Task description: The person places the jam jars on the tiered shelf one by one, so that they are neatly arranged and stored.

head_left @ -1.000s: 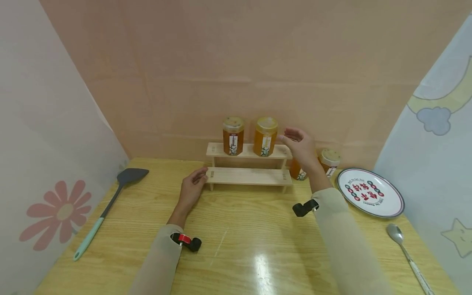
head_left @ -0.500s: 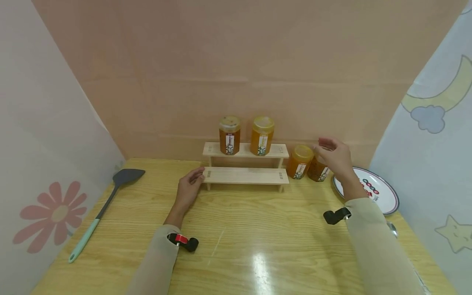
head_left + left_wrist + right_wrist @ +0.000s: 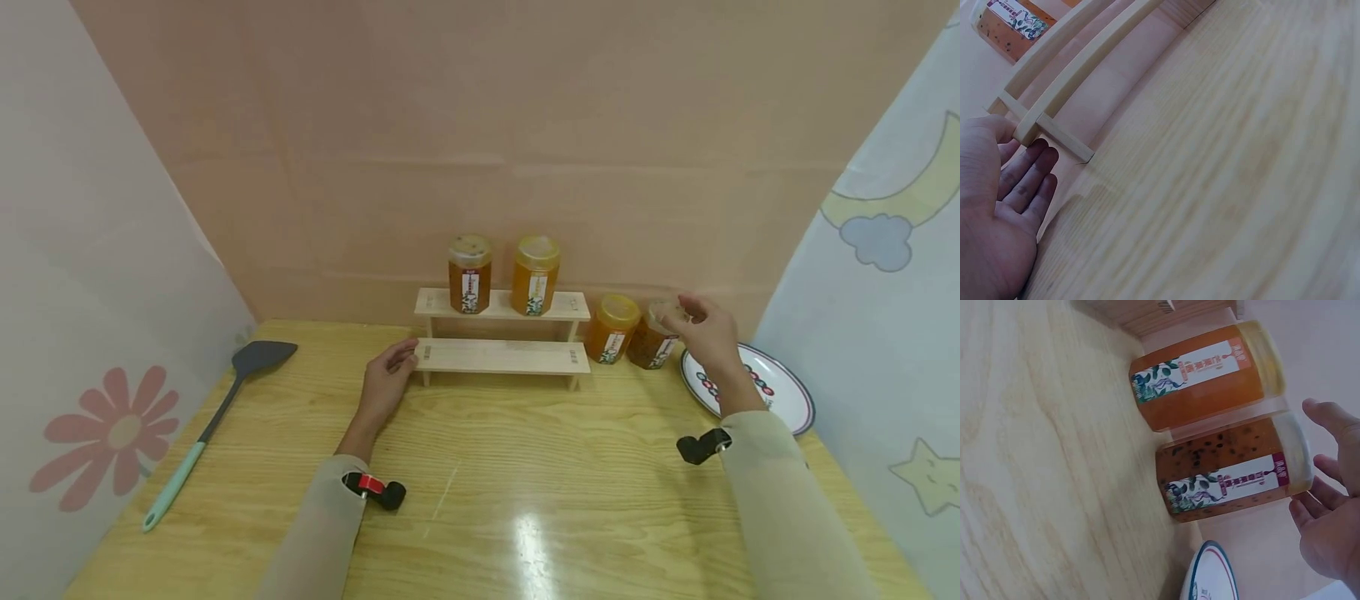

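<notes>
A two-tier wooden display rack (image 3: pixel 501 357) stands against the back wall. My left hand (image 3: pixel 386 382) holds the left end of its lower tier, thumb over the board and fingertips under it in the left wrist view. Two honey-coloured jars, one dark (image 3: pixel 470 275) and one golden (image 3: pixel 536 277), stand on the upper tier. Right of the rack, a golden jar (image 3: pixel 1207 375) and a jar with dark seeds (image 3: pixel 1229 469) sit upright on the table. My right hand (image 3: pixel 707 337) is at the seeded jar's lid, thumb and fingers spread apart around it, fingertips close to the rim.
A white plate (image 3: pixel 780 392) with a printed rim lies right of the jars, partly behind the right forearm. A spatula (image 3: pixel 198 450) with a mint handle lies along the table's left side. Papered walls (image 3: pixel 487 125) enclose the table (image 3: pixel 480 483).
My right hand has moved right, from beside the golden jar on the upper tier to the seeded jar on the table. The left hand stays at the rack's end.
</notes>
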{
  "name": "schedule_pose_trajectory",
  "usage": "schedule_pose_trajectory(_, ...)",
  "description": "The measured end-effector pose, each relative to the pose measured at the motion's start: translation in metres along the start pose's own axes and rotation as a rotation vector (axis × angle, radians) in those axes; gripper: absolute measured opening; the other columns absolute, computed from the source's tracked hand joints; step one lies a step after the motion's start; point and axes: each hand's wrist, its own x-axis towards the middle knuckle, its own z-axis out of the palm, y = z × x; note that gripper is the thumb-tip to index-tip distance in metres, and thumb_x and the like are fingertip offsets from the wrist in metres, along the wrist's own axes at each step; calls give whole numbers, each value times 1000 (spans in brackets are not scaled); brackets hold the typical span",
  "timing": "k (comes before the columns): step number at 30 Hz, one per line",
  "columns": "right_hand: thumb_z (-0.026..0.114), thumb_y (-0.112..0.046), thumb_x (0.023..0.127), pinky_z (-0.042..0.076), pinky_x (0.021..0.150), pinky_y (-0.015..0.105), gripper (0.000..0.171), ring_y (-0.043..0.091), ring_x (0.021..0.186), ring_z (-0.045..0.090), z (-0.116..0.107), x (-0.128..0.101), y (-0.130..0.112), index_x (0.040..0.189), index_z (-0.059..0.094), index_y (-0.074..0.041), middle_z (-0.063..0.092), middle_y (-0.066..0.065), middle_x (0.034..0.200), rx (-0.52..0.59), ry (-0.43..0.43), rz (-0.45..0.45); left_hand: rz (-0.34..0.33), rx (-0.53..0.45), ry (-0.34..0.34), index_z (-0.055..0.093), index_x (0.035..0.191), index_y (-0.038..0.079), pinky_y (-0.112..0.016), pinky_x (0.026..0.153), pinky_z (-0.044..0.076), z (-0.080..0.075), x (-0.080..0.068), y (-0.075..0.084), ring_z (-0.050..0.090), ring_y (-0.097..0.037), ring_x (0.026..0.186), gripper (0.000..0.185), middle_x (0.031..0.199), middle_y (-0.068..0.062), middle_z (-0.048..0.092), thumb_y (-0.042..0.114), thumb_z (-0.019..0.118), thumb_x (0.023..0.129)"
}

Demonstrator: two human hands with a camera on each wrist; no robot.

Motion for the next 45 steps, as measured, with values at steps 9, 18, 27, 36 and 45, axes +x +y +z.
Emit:
schedule_pose_trajectory(9, 67, -42, 99, 47, 98, 16, 90, 38, 146, 39, 7, 1, 17, 166, 17, -10, 31, 25, 165, 68, -58, 19, 2, 7, 1, 64, 139, 11, -13, 97, 52, 2, 1, 1, 59, -28, 132, 35, 139, -14, 64, 20, 62, 105)
schedule_pose_trajectory(18, 69, -40, 99, 44, 83, 1, 89, 19, 131, 47, 10, 4, 27, 166, 20, -8, 38, 26, 160, 95, -45, 33, 19, 14, 9, 64, 140, 10, -17, 101, 52, 3, 3, 0, 59, -29, 132, 37, 140, -16, 64, 22, 63, 105)
schedule_pose_trajectory(27, 74, -38, 96, 46, 84, 2, 85, -3, 114, 52, 7, -4, 24, 163, 31, -10, 54, 7, 146, 125, 2, 43, -4, 17, 2, 63, 140, 13, -22, 105, 52, 5, 1, -1, 59, -27, 133, 36, 141, -13, 63, 23, 61, 106)
schedule_pose_trajectory(36, 75, -41, 94, 46, 84, 4, 84, 6, 124, 54, 0, -19, 8, 163, 34, -15, 55, 1, 149, 165, -17, 69, -60, 31, -23, 58, 146, 8, -25, 111, 49, 0, -3, 10, 55, -27, 139, 41, 146, -15, 60, 19, 58, 107)
schedule_pose_trajectory(45, 76, -47, 92, 45, 85, 6, 81, 4, 124, 51, -7, -39, -9, 160, 40, -22, 57, -17, 134, 135, 14, 97, -16, 23, -6, 62, 143, 14, -34, 113, 50, -1, 2, -3, 57, -26, 136, 39, 142, -13, 63, 25, 61, 106)
